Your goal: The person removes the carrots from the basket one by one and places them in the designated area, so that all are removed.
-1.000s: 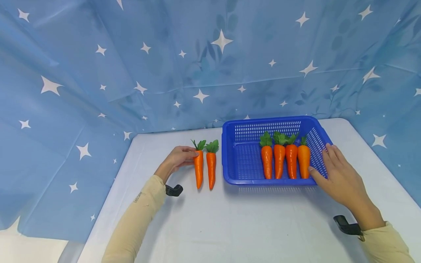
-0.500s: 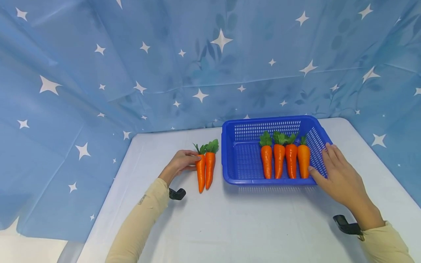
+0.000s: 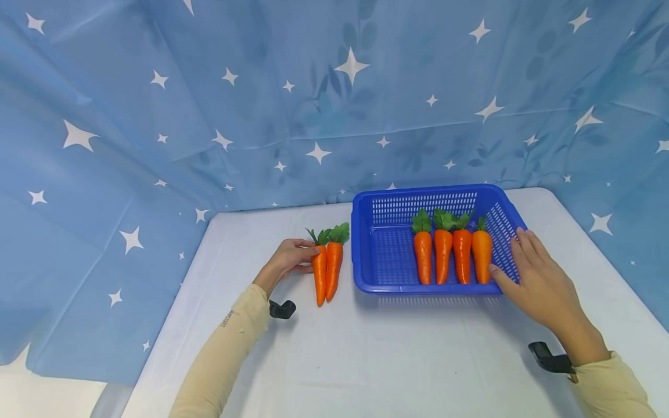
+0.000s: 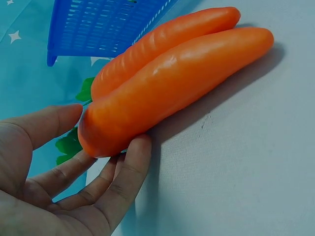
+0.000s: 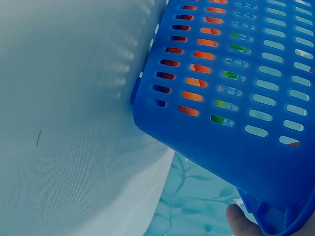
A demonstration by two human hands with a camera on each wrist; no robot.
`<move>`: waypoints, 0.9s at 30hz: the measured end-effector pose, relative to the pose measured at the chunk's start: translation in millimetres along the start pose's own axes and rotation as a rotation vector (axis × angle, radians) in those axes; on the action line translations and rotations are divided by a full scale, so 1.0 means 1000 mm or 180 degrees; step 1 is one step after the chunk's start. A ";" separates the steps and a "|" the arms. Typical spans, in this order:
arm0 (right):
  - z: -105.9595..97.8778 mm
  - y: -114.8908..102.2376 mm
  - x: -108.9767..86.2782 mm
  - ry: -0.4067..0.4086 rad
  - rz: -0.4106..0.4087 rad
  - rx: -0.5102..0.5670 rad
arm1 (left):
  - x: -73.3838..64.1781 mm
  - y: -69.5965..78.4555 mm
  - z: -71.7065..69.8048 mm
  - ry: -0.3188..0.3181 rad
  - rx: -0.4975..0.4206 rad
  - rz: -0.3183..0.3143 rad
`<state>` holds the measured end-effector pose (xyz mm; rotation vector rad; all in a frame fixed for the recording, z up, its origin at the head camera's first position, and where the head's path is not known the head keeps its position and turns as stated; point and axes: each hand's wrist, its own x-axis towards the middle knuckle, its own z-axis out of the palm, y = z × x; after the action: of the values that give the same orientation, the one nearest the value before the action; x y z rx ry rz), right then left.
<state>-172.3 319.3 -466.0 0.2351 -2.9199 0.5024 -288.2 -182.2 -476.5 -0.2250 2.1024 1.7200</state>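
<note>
Fingers (image 4: 140,147), left hand (image 3: 292,255): clamped lightly on the held carrot (image 3: 320,281), thumb and index at either side of its leafy end. Fingers, right hand (image 3: 546,284): straight, laid along the right rim of the blue basket (image 3: 384,288), gripping nothing that shows.

Change noted: a second ago a gap separated the held carrot from the second carrot (image 3: 335,267); now their orange bodies touch, tips towards the near edge of the surface (image 3: 397,360). The second carrot has taken a slight tilt, tip to the left. Half a second ago they lay much the same (so the pairing seems settled for the moment). Meaning for the work in hand, as a judgement: these two can be handled as one pair, though only one appears gripped.

Location: both outside the basket, just left of it. Whether the held carrot bears fully on the surface cannot be told.

Container, one: basket, plastic, slotted walls, upright on the surface. Contents: four carrots (image 3: 442,258), side by side in the right part, leaves to the far wall, tips to the near wall; the rightmost is paler (more yellow-orange). Slotted floor visible in the left part.
</note>
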 end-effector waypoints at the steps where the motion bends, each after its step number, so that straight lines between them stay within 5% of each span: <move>1: 0.000 0.000 0.000 0.0000 0.0004 0.0000 | 0.000 0.000 0.000 0.0000 0.0008 0.0002; 16: -0.001 -0.002 -0.001 -0.0034 0.0018 -0.0017 | -0.002 0.004 -0.010 0.0158 0.0132 0.0074; 27: -0.001 -0.002 -0.001 -0.0022 0.0032 -0.0029 | -0.005 0.022 -0.026 0.0178 -0.0127 0.0293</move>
<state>-170.9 317.9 -464.5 0.2215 -2.9310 0.4905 -297.5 -202.7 -450.9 -0.1929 2.1504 1.8300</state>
